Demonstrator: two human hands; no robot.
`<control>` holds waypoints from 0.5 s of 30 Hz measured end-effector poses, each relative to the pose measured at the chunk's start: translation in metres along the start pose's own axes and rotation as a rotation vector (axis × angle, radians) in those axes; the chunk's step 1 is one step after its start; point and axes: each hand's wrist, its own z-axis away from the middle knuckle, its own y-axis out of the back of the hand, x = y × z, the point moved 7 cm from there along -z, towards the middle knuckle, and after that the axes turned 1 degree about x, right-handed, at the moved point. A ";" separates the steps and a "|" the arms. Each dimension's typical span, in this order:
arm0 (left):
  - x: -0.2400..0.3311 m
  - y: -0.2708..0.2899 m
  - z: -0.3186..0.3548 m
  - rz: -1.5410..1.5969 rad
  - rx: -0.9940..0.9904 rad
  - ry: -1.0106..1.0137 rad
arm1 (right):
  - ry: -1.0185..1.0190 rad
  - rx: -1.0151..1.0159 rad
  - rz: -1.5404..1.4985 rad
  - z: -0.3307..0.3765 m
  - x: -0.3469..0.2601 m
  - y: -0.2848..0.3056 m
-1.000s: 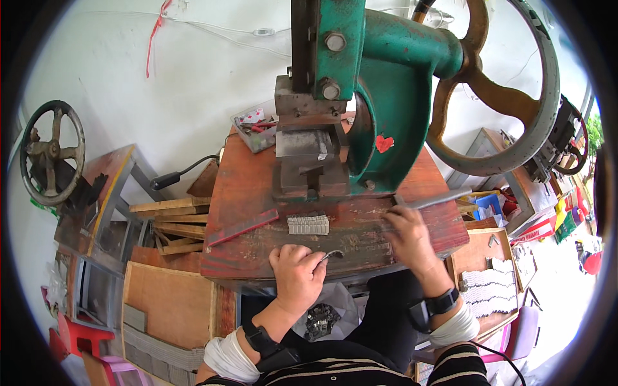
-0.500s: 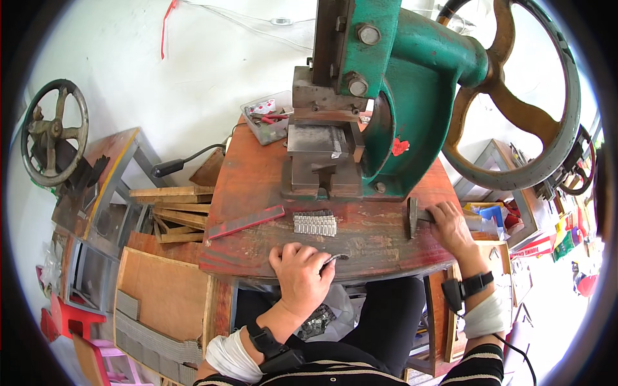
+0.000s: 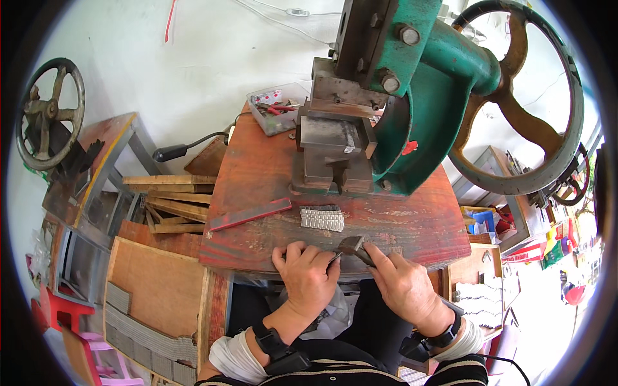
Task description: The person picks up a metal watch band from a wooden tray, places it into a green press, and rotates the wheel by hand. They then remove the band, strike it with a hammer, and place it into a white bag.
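left hand: my left hand (image 3: 308,276) sits palm down at the near edge of the worn red-brown wooden bench top (image 3: 257,186), fingers curled in loosely; a thin bit of metal pokes out at the fingertips, can't tell how firmly it's pinched.
right hand: my right hand (image 3: 402,283) is just beside the left, fingers closed around a small dark metal strip piece (image 3: 355,246), thumb and forefinger on it.
metal piece: at the bench's near edge, between my two hands, tilted, one end meeting the left fingertips.
strip stack: short stack of silvery ridged metal strips (image 3: 322,219) lies flat on the bench, just beyond my hands, apart from them.
red bar: long flat red-painted bar (image 3: 250,214) lies slanted on the bench, left of the strip stack, not touching it.
press: big green cast-iron press (image 3: 425,83) stands at the back of the bench, grey steel die block (image 3: 331,151) under its head, large rusty spoked handwheel (image 3: 515,109) on the right.
tray: clear plastic tray (image 3: 273,106) with small red bits, at the back left of the press.
left side: loose wooden planks (image 3: 167,199) stacked beside the bench; another dark spoked wheel (image 3: 48,112) further left.
wrists: black bands on both wrists, white sleeves, striped top.
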 end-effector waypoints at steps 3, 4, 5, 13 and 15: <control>-0.001 0.000 0.001 -0.009 -0.005 0.007 | 0.032 0.015 0.021 0.001 -0.002 -0.008; -0.002 0.000 0.000 -0.006 -0.005 0.009 | 0.032 0.013 0.023 0.000 -0.004 -0.007; -0.002 0.001 0.000 0.005 0.000 0.012 | 0.022 0.050 0.010 -0.001 -0.006 0.000; -0.003 -0.001 0.001 0.027 -0.004 0.009 | -0.007 0.042 0.023 -0.006 -0.011 0.007; -0.003 -0.002 0.000 -0.002 -0.011 0.011 | -0.008 0.008 0.054 -0.001 -0.007 -0.007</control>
